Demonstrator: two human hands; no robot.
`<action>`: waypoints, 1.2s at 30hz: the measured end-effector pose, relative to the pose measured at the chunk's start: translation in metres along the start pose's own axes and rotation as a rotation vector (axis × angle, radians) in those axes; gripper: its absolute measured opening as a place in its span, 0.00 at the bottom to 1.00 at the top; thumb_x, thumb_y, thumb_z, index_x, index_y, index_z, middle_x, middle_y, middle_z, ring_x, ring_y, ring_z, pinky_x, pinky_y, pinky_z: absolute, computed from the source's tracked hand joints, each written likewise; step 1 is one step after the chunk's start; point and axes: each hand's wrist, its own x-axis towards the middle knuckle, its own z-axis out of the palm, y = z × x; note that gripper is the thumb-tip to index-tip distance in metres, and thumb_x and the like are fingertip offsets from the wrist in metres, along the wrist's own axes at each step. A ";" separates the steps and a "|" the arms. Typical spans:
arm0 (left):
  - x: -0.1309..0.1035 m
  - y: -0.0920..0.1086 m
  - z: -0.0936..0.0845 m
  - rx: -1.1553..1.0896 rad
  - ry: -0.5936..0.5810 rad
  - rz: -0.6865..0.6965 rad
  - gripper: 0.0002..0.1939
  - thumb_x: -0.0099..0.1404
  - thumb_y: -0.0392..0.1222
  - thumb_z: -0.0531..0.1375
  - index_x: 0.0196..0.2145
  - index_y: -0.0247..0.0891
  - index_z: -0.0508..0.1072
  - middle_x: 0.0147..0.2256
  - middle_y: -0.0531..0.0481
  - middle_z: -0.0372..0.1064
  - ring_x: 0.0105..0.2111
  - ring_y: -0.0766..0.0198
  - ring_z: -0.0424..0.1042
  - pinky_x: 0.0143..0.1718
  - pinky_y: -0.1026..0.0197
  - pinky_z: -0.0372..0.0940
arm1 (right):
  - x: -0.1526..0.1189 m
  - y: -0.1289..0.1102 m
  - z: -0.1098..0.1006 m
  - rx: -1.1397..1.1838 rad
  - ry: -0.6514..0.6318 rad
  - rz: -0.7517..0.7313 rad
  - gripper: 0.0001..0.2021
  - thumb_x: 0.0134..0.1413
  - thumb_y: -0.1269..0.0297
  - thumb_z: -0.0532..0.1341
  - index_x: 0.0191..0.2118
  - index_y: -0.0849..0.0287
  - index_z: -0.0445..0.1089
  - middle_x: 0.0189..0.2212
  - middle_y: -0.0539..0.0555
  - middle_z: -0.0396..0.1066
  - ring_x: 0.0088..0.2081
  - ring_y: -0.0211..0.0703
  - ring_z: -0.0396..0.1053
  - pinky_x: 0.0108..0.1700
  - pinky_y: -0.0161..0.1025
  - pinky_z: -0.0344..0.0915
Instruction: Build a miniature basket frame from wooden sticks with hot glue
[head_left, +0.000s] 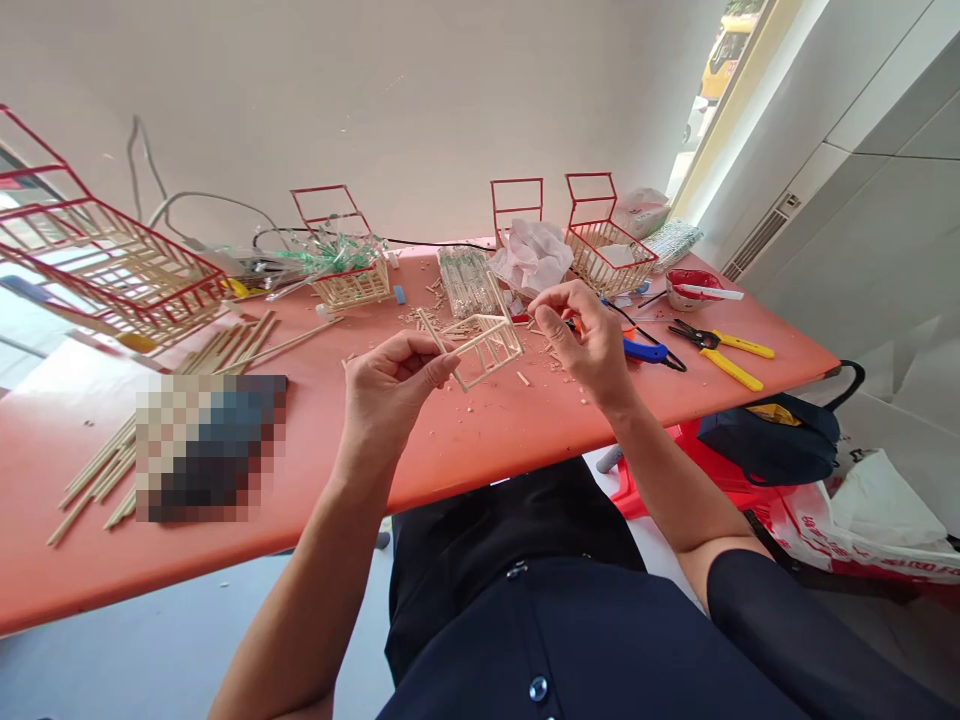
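Note:
A small open frame of pale wooden sticks [487, 352] is tilted above the orange table, shaped like a little cart basket. My left hand [397, 385] pinches one end of it between thumb and fingers. Just to the right of the frame is my right hand [581, 335], its thumb and index finger closed together; whatever may be between the fingertips is too small to make out. Short stick offcuts [523, 378] lie scattered beneath the frame. Behind it lies a clear-wrapped bundle [466, 282].
Red-trimmed stick carts [345, 285] line the back. Loose sticks [105, 475] and a blurred-out dark object [217, 450] lie left. On the right are a blue-handled tool [645, 351], yellow-handled pliers [724, 352] and a red-rimmed bowl [694, 290]. A dark bag [772, 440] sits beyond the table edge.

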 end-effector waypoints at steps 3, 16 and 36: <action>-0.008 -0.001 0.006 0.096 0.063 0.068 0.05 0.57 0.40 0.73 0.29 0.40 0.81 0.33 0.51 0.78 0.28 0.68 0.70 0.32 0.63 0.67 | -0.013 -0.019 0.001 -0.176 -0.048 -0.052 0.14 0.76 0.53 0.60 0.41 0.55 0.76 0.37 0.53 0.76 0.42 0.44 0.72 0.51 0.44 0.64; -0.019 -0.004 0.016 0.333 0.077 0.321 0.07 0.61 0.36 0.71 0.28 0.40 0.78 0.30 0.53 0.76 0.31 0.66 0.72 0.33 0.63 0.67 | -0.036 -0.028 0.035 -0.501 -0.200 0.092 0.20 0.77 0.47 0.57 0.43 0.56 0.79 0.38 0.55 0.78 0.45 0.48 0.73 0.53 0.45 0.55; -0.025 -0.003 0.015 0.296 0.072 0.191 0.06 0.61 0.43 0.73 0.33 0.42 0.81 0.38 0.49 0.76 0.31 0.64 0.70 0.36 0.60 0.68 | -0.034 -0.023 0.047 -0.439 -0.232 0.201 0.12 0.75 0.56 0.62 0.39 0.56 0.75 0.35 0.52 0.79 0.43 0.48 0.74 0.53 0.46 0.54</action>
